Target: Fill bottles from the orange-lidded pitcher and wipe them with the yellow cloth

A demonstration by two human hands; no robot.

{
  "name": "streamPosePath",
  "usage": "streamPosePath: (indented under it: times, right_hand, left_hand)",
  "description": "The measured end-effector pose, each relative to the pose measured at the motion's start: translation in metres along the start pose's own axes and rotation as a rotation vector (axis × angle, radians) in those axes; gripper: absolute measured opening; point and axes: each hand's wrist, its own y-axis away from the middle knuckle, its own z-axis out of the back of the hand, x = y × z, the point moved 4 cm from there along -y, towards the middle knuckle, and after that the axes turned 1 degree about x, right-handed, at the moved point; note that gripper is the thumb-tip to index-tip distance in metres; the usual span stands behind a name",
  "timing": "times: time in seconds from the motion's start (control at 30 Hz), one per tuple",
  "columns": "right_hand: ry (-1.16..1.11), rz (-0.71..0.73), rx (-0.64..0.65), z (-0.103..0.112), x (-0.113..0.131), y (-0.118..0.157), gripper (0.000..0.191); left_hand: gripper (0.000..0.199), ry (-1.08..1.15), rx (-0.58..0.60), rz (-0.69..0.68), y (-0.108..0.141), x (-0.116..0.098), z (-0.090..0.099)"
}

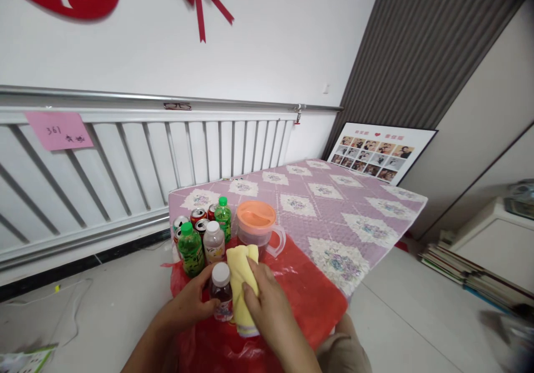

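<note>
A small bottle with a white cap and dark contents [221,292] stands on the red plastic sheet [308,284], near the table's front left. My left hand [192,301] is wrapped round its left side. In my right hand [265,292] is a folded yellow cloth [241,284], pressed against the bottle's right side. Just behind are a second white-capped bottle [214,243] and a green bottle [191,250]. A clear pitcher with an orange lid [256,217] stands behind the cloth.
Another green bottle [223,220] and several cans [198,215] are grouped at the table's left edge. The patterned tablecloth [298,204] stretches to the back right, where a photo board [377,149] leans. A white radiator [158,156] runs along the wall.
</note>
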Motion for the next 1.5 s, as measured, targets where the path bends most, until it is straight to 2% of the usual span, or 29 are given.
streamPosePath:
  times: [0.23, 0.37, 0.53, 0.67, 0.77, 0.9, 0.97, 1.07, 1.2, 1.27, 1.37, 1.5]
  right_hand:
    - [0.192, -0.063, 0.117, -0.010, 0.008, 0.032, 0.062]
    - [0.188, -0.040, 0.146, -0.016, 0.007, 0.045, 0.065]
    - [0.196, -0.105, 0.245, -0.025, 0.002, 0.058, 0.071]
    - [0.004, -0.026, 0.314, -0.020, -0.007, 0.068, 0.068]
    - [-0.194, 0.000, 0.252, -0.004, -0.019, 0.070, 0.064]
    - [-0.301, -0.191, -0.048, 0.020, -0.038, 0.055, 0.072]
    - [-0.274, -0.257, -0.135, 0.024, -0.041, 0.041, 0.076]
    - [-0.179, -0.215, -0.173, 0.023, -0.035, 0.016, 0.079]
    - [-0.005, -0.110, -0.209, 0.008, -0.022, -0.012, 0.076]
    - [0.066, -0.069, -0.219, -0.003, -0.018, -0.021, 0.072]
    - [0.088, -0.034, -0.186, -0.019, -0.014, -0.026, 0.072]
    - [-0.103, -0.112, -0.142, -0.025, -0.015, -0.025, 0.075]
  left_hand:
    - [0.075, -0.034, -0.011, 0.000, 0.000, 0.009, 0.002]
    - [0.074, -0.062, -0.041, 0.002, 0.002, 0.013, 0.003]
    - [0.072, -0.099, -0.061, 0.003, 0.003, 0.007, 0.001]
    - [0.068, -0.101, -0.061, -0.008, 0.002, 0.002, 0.000]
    - [0.071, -0.112, -0.067, 0.025, 0.002, 0.004, 0.001]
    - [0.074, -0.120, -0.080, 0.050, 0.003, 0.007, 0.002]
    - [0.076, -0.131, -0.099, 0.069, 0.004, 0.007, 0.001]
    - [0.080, -0.149, -0.187, 0.085, 0.006, 0.006, -0.008]
    - [0.082, -0.151, -0.500, 0.053, 0.009, 0.006, -0.025]
    - [0.080, -0.156, -0.614, 0.052, 0.011, 0.011, -0.035]
    - [0.076, -0.104, -0.635, 0.053, 0.010, 0.027, -0.046]
    - [0.081, -0.103, -0.630, 0.029, 0.006, 0.047, -0.043]
